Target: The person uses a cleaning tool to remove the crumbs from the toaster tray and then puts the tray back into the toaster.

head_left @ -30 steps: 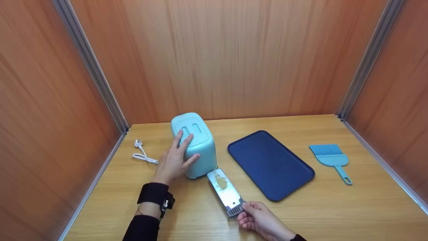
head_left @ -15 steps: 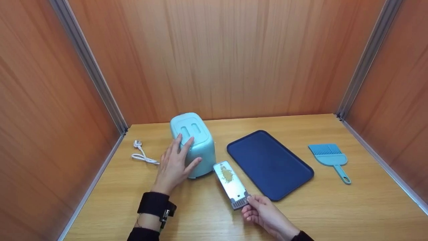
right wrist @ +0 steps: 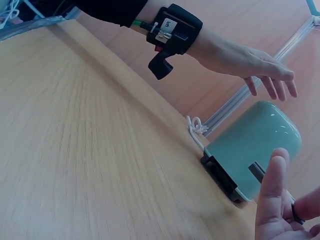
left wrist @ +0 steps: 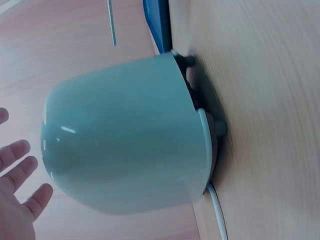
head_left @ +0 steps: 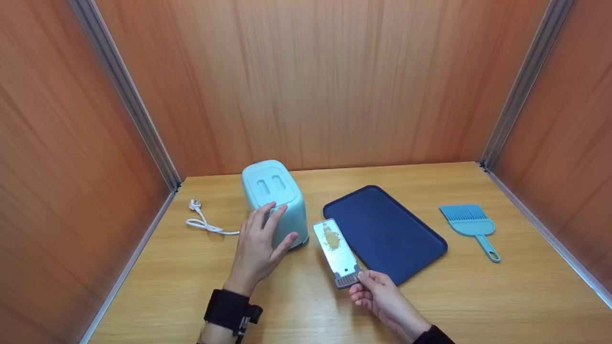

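Observation:
A pale turquoise toaster [head_left: 287,191] with two slots on top stands left of centre. My left hand [head_left: 258,246], its fingers spread, hovers at the toaster's near end; in the left wrist view its fingertips [left wrist: 44,192] are apart from the toaster's glossy body [left wrist: 125,135]. My right hand [head_left: 385,301] pinches the grey slatted end of a long, shiny crumb tray [head_left: 340,262] between thumb and fingers. Yellowish crumbs [head_left: 331,239] lie in a patch toward the crumb tray's far end. It is raised and overlaps the navy serving tray's [head_left: 392,239] left edge in the head view.
A turquoise hand brush [head_left: 471,225] lies on the right of the wooden table [head_left: 296,315]. The toaster's white cord [head_left: 205,226] runs left, ending in a plug [head_left: 194,205]. Wood-grain panels [head_left: 306,86] enclose the back and sides.
My right hand has raised the crumb tray and moved it away from the toaster, toward the navy tray. My left hand has come off the toaster top and drawn back toward me.

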Action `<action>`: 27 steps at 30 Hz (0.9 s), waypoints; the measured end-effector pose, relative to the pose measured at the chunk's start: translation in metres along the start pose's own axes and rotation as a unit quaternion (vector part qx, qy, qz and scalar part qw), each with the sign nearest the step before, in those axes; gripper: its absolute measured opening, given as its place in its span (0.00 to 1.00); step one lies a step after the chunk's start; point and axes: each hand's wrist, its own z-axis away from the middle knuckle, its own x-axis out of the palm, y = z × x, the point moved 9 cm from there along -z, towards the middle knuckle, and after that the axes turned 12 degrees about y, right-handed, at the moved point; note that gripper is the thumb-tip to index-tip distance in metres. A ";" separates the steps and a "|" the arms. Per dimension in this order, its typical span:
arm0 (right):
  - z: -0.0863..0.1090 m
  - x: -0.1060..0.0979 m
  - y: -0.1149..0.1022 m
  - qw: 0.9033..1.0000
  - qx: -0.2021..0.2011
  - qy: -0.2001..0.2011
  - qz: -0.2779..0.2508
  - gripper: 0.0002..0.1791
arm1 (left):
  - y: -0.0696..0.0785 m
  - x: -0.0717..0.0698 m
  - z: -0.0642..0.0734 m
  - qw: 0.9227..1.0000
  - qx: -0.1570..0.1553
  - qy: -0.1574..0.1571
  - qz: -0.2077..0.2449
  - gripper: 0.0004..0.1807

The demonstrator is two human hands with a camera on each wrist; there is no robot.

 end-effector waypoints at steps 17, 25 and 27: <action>-0.003 -0.008 -0.013 0.994 -0.024 0.089 -0.056 0.11 | 0.028 0.050 0.022 0.968 -0.105 -0.115 0.198 0.25; -0.005 -0.003 -0.013 0.989 -0.030 0.113 -0.091 0.13 | 0.031 0.082 0.032 0.947 -0.171 -0.150 0.227 0.27; -0.005 -0.002 -0.014 0.988 -0.036 0.113 -0.103 0.12 | 0.032 0.088 0.036 0.941 -0.185 -0.162 0.232 0.27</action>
